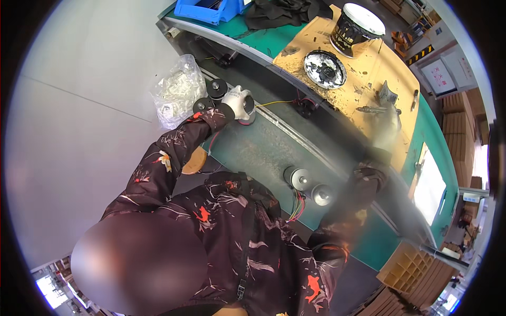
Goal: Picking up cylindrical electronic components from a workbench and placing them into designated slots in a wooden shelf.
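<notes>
My left hand [236,102], in a white glove, is closed over a round black part [249,108] at the left end of the green conveyor belt [263,152]. Two more round black parts [215,87] stand just left of it. My right hand [387,130] is motion-blurred over the edge of the cardboard sheet [363,84], near a small metal tool [369,109]; its grip cannot be made out. Two round silver parts [300,179] with coloured wires lie on the belt between my arms.
A clear plastic bag of small white pieces [176,92] lies on the floor at left. On the cardboard stand a black bucket with a white lid [353,23] and a dish of black paste [324,68]. A blue bin [205,9] sits behind; a divided carton [408,268] stands lower right.
</notes>
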The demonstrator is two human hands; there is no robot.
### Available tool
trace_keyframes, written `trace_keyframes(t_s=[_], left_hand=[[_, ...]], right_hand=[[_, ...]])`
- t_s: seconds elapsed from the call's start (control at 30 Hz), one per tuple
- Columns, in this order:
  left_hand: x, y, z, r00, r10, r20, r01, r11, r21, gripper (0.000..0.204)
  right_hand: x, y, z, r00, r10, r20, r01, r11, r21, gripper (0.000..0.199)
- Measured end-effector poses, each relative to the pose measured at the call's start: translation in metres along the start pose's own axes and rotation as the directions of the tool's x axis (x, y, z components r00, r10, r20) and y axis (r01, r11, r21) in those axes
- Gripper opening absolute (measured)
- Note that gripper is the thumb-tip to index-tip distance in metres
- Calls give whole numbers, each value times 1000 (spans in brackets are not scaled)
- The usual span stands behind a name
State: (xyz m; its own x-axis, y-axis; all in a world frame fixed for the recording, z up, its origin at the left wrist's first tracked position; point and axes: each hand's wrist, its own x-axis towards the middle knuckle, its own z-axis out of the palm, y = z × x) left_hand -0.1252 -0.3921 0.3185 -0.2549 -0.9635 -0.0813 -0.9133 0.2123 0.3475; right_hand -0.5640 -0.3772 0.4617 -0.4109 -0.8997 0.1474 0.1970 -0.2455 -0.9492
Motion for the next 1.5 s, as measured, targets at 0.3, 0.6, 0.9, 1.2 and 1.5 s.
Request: trace_keyframes(t_s=[0.3, 0.6, 0.9, 1.2, 1.5], left_hand=[[28, 51, 30, 987, 160, 34, -163, 957, 238, 52], [111, 162, 186, 998, 45, 43, -38, 989, -143, 57], [83, 168, 172, 855, 510, -96, -502, 859, 99, 27], [-17, 123, 179, 928, 366, -73, -373, 916, -150, 65], [31, 157, 212, 841, 75, 535, 20, 985, -170, 64]], right_hand=[[5, 19, 13, 989, 85, -121, -38, 937, 348, 19], [-4, -5, -21, 971, 139, -197, -2, 821, 570, 25], [4, 1, -38, 959, 187, -215, -17, 791, 611, 25], [4, -5, -32, 981, 155, -119, -51, 792, 609, 26], [-6, -10, 2, 887, 254, -385, 8, 826, 564, 25]])
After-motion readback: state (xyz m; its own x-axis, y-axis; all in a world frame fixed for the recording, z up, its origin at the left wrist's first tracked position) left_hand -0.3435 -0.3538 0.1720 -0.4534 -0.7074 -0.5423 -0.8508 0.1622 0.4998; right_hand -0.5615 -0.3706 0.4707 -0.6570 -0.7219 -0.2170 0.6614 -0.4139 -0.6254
